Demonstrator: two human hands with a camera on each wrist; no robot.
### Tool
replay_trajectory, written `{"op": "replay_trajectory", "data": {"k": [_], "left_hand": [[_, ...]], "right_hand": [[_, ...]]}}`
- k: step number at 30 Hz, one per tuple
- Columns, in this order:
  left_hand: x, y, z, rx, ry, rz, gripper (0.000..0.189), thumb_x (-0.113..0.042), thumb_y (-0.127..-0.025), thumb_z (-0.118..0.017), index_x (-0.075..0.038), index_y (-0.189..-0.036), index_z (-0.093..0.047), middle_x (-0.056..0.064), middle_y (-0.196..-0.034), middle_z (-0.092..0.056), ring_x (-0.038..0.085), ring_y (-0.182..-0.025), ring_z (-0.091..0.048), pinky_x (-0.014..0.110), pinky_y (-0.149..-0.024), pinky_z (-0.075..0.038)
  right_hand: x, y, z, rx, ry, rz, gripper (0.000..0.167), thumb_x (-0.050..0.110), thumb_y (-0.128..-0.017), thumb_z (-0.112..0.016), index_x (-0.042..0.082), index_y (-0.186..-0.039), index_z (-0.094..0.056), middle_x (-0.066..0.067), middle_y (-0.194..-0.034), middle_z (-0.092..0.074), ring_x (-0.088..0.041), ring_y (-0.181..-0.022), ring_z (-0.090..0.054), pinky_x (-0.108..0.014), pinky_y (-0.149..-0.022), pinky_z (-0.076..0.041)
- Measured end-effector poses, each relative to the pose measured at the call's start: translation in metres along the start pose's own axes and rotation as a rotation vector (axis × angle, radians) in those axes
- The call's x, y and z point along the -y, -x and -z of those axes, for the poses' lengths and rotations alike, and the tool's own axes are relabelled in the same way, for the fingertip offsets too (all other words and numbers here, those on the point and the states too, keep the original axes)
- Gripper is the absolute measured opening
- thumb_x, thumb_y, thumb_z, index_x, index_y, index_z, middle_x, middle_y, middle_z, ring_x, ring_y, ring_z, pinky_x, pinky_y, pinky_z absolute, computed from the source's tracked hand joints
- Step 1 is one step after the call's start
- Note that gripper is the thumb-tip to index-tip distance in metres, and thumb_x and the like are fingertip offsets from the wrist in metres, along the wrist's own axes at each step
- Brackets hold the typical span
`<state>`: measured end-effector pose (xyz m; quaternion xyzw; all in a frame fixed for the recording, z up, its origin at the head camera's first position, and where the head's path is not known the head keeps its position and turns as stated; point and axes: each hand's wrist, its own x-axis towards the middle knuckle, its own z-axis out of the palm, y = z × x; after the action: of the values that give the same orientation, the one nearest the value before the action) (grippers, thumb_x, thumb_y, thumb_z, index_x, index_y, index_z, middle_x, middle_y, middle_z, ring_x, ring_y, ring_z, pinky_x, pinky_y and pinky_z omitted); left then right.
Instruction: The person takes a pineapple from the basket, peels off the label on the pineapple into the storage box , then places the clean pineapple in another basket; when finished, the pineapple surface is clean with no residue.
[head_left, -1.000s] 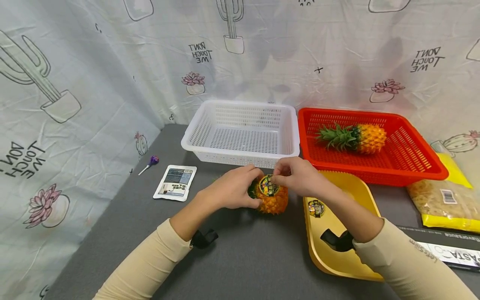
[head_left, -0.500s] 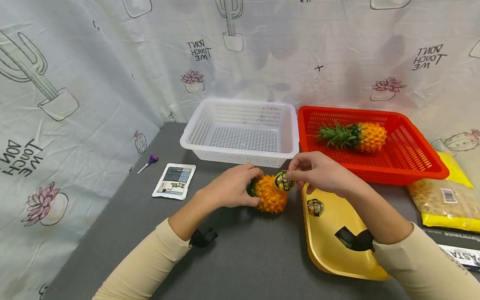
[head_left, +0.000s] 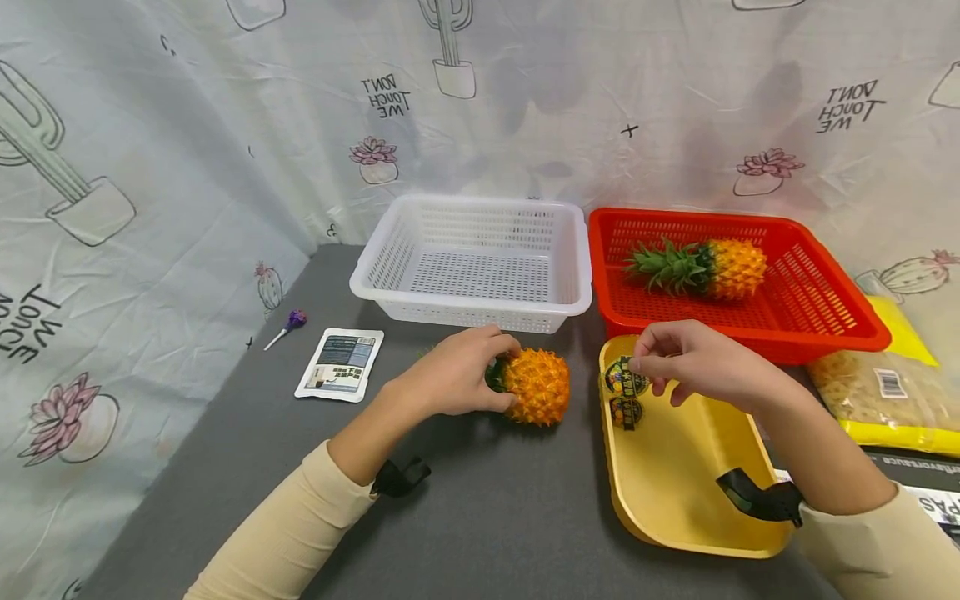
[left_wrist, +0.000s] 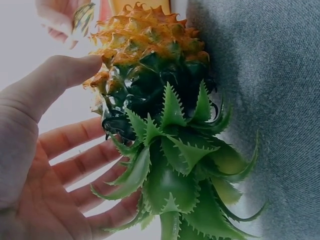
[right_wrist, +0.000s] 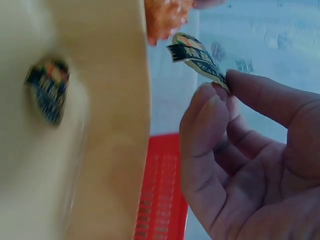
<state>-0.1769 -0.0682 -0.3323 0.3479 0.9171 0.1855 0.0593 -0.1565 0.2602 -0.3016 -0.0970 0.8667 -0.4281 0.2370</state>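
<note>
On the grey table lies a small toy-like pineapple (head_left: 536, 387), its orange body pointing right. My left hand (head_left: 457, 375) holds it near the crown; in the left wrist view the thumb (left_wrist: 75, 70) touches the body and the fingers pass behind the green leaves (left_wrist: 170, 175). My right hand (head_left: 697, 367) pinches a round dark sticker (right_wrist: 197, 55) between thumb and fingertips, over the left edge of the yellow tray (head_left: 675, 475). A second similar sticker (head_left: 626, 412) lies on the inner side of that tray, just below the pinched one.
A white basket (head_left: 472, 304) stands at the back, beside a red basket (head_left: 735, 337) holding another pineapple (head_left: 735, 268). Left on the table are a flat white packet (head_left: 341, 364) and a lollipop (head_left: 296, 320). A pasta bag (head_left: 892, 392) lies at the right.
My right hand has lifted the sticker off the pineapple and carried it right, over the yellow tray's edge. The left hand has stayed on the pineapple.
</note>
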Motion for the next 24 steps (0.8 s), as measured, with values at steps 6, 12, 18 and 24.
{"op": "replay_trajectory", "data": {"k": [6,12,18,24], "left_hand": [[-0.001,0.000,0.000,0.007,-0.003,-0.012,0.056,-0.040,-0.084,-0.083,-0.015,-0.131,-0.066,-0.001,-0.117,-0.064,0.015,-0.094,-0.057,0.035,-0.086,-0.050],[0.001,0.001,0.001,0.008,0.007,0.000,0.055,-0.040,-0.084,-0.083,-0.015,-0.131,-0.066,-0.002,-0.116,-0.064,0.015,-0.094,-0.057,0.035,-0.086,-0.050],[0.002,0.000,0.001,0.013,0.007,0.000,0.054,-0.039,-0.084,-0.083,-0.016,-0.130,-0.067,-0.002,-0.115,-0.064,0.016,-0.095,-0.058,0.036,-0.087,-0.050],[0.002,-0.002,0.002,0.007,-0.004,-0.010,0.054,-0.039,-0.084,-0.083,-0.015,-0.129,-0.067,-0.001,-0.114,-0.064,0.017,-0.096,-0.058,0.036,-0.087,-0.050]], "right_hand": [[-0.022,0.008,0.009,0.033,-0.027,-0.050,0.027,0.024,-0.101,-0.067,0.000,-0.110,-0.058,-0.011,-0.085,-0.063,-0.027,-0.078,-0.064,-0.039,-0.066,-0.060],[-0.042,0.006,0.012,0.069,-0.004,-0.117,0.026,0.022,-0.102,-0.066,0.000,-0.110,-0.057,-0.009,-0.086,-0.060,-0.025,-0.077,-0.063,-0.037,-0.067,-0.061],[-0.052,0.003,0.007,0.074,0.065,-0.175,0.019,0.018,-0.100,-0.067,0.000,-0.104,-0.059,-0.006,-0.082,-0.059,-0.022,-0.071,-0.065,-0.037,-0.067,-0.062],[-0.055,0.001,0.002,0.019,0.142,-0.209,0.013,0.012,-0.100,-0.064,-0.001,-0.101,-0.061,-0.011,-0.083,-0.061,-0.020,-0.067,-0.070,-0.037,-0.065,-0.063]]}}
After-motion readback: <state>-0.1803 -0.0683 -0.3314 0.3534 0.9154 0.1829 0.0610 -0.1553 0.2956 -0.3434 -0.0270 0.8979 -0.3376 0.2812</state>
